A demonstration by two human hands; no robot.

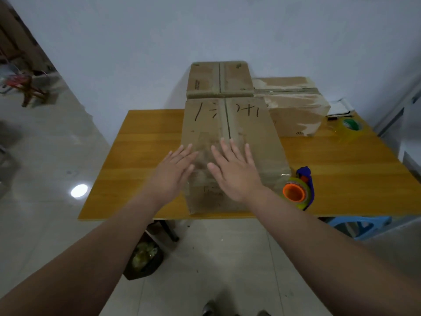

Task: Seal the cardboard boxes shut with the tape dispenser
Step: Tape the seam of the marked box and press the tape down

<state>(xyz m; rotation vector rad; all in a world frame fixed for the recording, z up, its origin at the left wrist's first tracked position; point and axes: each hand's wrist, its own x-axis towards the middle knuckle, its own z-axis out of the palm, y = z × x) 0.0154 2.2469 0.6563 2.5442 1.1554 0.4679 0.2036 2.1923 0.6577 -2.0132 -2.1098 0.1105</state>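
My left hand (pixel 175 169) and right hand (pixel 237 172) both lie palm down on the top of the marked box (pixel 227 124), the nearest cardboard box on the table (pixel 141 156). The left fingers (pixel 185 151) are straight and held loosely together, set toward the left edge of the box top. The right fingers (pixel 235 148) are straight and slightly spread, set over the middle of the box top, at the near end of its dark centre seam. Neither hand holds anything. The box top carries black handwritten strokes on its far half, one group on each side of the seam. The tape dispenser (pixel 298 190), blue with an orange core and a clear roll, rests on the table just beside the near right corner of the marked box; no hand touches it. A second box (pixel 219 79) stands directly behind the marked box, touching it. A third box (pixel 293 106), with torn paper on its surface, stands behind and to the right of the marked box. A loose tape roll (pixel 349 127) lies well to the right of the marked box, beyond the third box.
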